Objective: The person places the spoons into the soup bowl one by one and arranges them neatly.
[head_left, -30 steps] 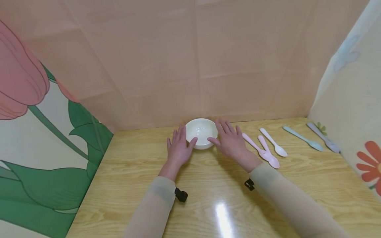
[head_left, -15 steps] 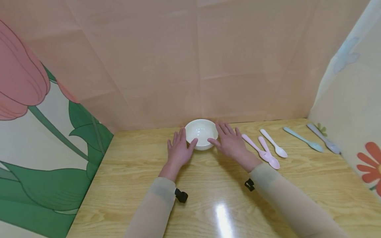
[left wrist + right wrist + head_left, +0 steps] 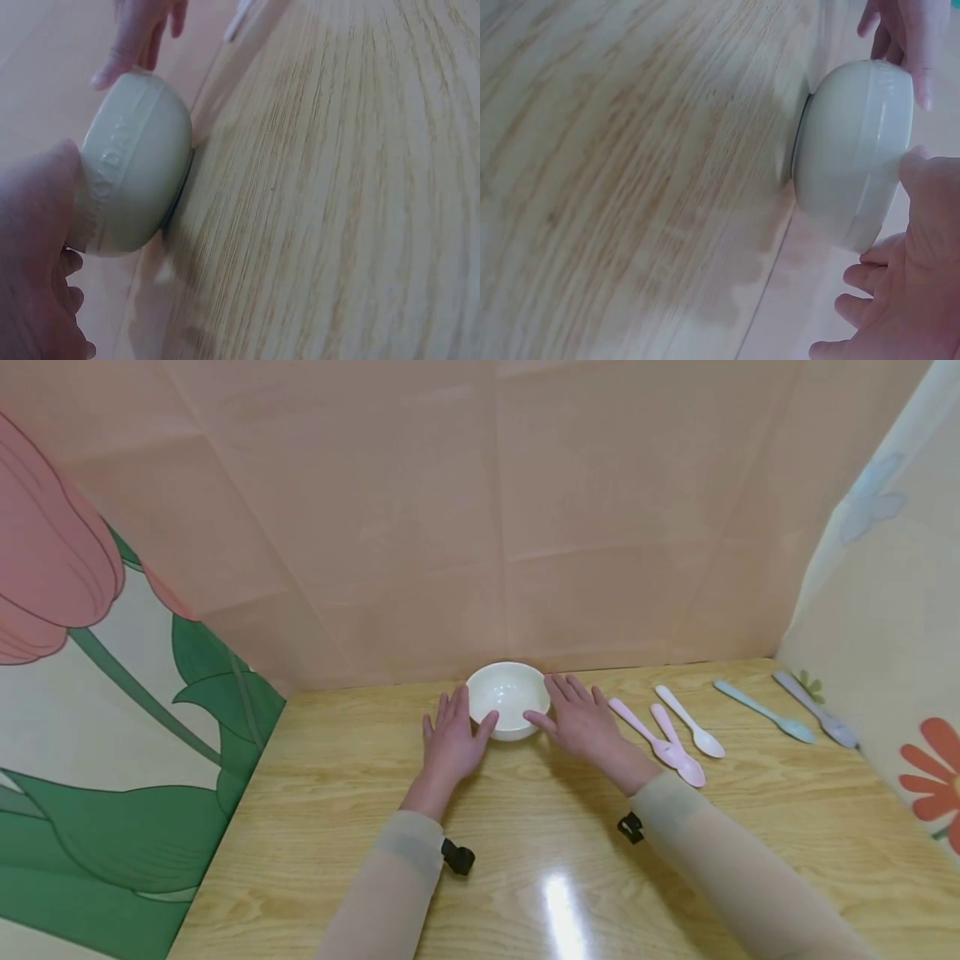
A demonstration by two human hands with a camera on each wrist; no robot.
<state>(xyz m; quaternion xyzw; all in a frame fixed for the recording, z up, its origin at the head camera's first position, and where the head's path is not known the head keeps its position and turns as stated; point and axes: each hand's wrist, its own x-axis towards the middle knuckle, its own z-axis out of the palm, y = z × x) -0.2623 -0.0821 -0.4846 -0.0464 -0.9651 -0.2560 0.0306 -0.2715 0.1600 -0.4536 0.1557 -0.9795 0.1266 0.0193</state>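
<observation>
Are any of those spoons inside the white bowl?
No, in the head view all five spoons lie on the wooden table, to the right of the white bowl.

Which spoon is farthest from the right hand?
The grey spoon, at the far right by the side wall. The blue spoon, white spoon and two pink spoons all lie nearer the right hand.

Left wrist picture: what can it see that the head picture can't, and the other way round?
Only the left wrist picture shows raised letters on the bowl and its dark base edge. Only the head picture shows the inside of the bowl, the blue-green spoon and the greyish-purple spoon. Both show the bowl, left hand, right hand and wooden table.
</observation>
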